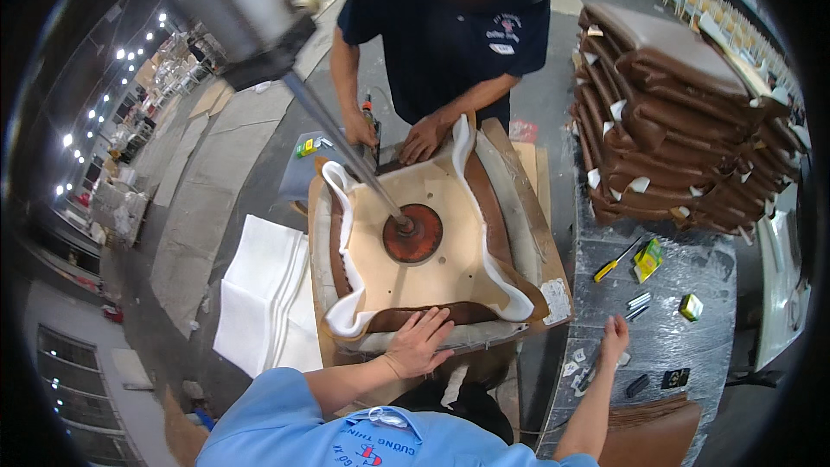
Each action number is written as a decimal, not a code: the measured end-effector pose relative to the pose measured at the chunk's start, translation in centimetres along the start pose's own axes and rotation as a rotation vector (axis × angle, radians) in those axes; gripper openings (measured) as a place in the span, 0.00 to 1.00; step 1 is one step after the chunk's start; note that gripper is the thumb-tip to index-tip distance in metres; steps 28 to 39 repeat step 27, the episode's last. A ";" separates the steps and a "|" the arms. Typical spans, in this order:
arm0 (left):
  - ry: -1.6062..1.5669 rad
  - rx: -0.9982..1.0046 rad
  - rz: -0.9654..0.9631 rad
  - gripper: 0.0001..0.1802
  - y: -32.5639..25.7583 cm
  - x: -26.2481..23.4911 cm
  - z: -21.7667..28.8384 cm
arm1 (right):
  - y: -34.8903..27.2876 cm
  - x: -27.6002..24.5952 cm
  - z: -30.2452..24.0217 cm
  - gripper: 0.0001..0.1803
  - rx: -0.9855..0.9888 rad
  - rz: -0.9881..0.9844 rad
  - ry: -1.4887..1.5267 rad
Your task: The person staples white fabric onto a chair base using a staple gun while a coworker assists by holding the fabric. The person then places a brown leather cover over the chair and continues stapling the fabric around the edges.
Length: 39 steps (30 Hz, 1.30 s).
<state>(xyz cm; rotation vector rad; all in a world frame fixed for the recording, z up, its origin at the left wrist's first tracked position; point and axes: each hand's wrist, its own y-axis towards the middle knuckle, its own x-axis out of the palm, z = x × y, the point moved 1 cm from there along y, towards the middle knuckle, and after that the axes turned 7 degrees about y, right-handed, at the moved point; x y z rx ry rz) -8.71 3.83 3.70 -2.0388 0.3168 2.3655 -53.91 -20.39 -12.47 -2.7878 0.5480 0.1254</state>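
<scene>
A wooden seat panel (406, 281) lies under a round red-brown press disc (425, 248) on a steel rod (341, 143). White foam padding (471, 173) and brown leather (493, 207) fold up around the panel's edges. My left hand (419, 344) rests with spread fingers on the leather along the near edge. Over the plastic-wrapped table to the right, my right hand (614, 339) has its fingers curled together; whatever they hold, if anything, is hidden. Across the press, a co-worker's one hand grips a dark air tool (373, 125), and their other hand presses the far edge.
Brown upholstered pads (683, 121) are piled at the far right. On the table (692, 272) lie a yellow screwdriver (607, 271), staple strips (638, 304), small yellow-green boxes (648, 259) and brown leather sheets (653, 432). White foam sheets (264, 294) sit left of the press.
</scene>
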 end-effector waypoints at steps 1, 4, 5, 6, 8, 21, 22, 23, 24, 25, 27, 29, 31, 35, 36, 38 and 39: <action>-0.017 0.006 0.026 0.37 0.0 0.0 -0.1 | -0.9 2.7 -2.4 0.27 -0.114 -0.090 0.025; -0.084 0.025 0.096 0.35 -0.6 0.2 -0.5 | -3.9 11.0 -8.8 0.26 -0.259 -0.268 -0.032; -0.104 0.024 0.088 0.34 -0.8 0.2 -0.6 | -5.1 14.3 -10.5 0.26 -0.338 -0.352 -0.025; -0.116 0.012 0.006 0.34 -1.0 0.0 -0.7 | -6.1 16.9 -11.9 0.27 -0.300 -0.360 -0.080; -0.288 0.012 0.156 0.27 -1.4 -1.0 -0.8 | -8.4 21.7 -14.0 0.33 -0.305 -0.527 -0.263; -0.141 -1.340 0.211 0.34 -3.7 -5.0 -20.0 | -16.0 25.5 -17.1 0.45 -0.552 -0.515 -0.632; -0.238 -1.411 0.047 0.36 -3.6 -4.1 -20.2 | -15.8 25.6 -17.0 0.45 -0.602 -0.521 -0.614; -0.192 -1.369 0.125 0.37 -3.4 -3.7 -20.4 | -15.8 25.5 -16.6 0.46 -0.564 -0.522 -0.626; -0.181 -1.363 0.125 0.39 -3.3 -3.2 -20.5 | -15.6 25.4 -16.3 0.47 -0.462 -0.517 -0.657; -0.170 -1.357 0.124 0.41 -3.3 -2.8 -20.6 | -15.5 25.5 -16.0 0.49 -0.469 -0.515 -0.704; -0.188 -1.394 0.052 0.46 -3.3 -2.5 -20.8 | -15.5 25.3 -15.7 0.48 -0.452 -0.519 -0.672; -0.188 -1.394 0.052 0.46 -3.3 -2.5 -20.8 | -15.5 25.3 -15.7 0.48 -0.452 -0.519 -0.672; -0.188 -1.394 0.052 0.46 -3.3 -2.5 -20.8 | -15.5 25.3 -15.7 0.48 -0.452 -0.519 -0.672; -0.188 -1.394 0.052 0.46 -3.3 -2.5 -20.8 | -15.5 25.3 -15.7 0.48 -0.452 -0.519 -0.672; -0.188 -1.394 0.052 0.46 -3.3 -2.5 -20.8 | -15.5 25.3 -15.7 0.48 -0.452 -0.519 -0.672; -0.188 -1.394 0.052 0.46 -3.3 -2.5 -20.8 | -15.5 25.3 -15.7 0.48 -0.452 -0.519 -0.672; -0.188 -1.394 0.052 0.46 -3.3 -2.5 -20.8 | -15.5 25.3 -15.7 0.48 -0.452 -0.519 -0.672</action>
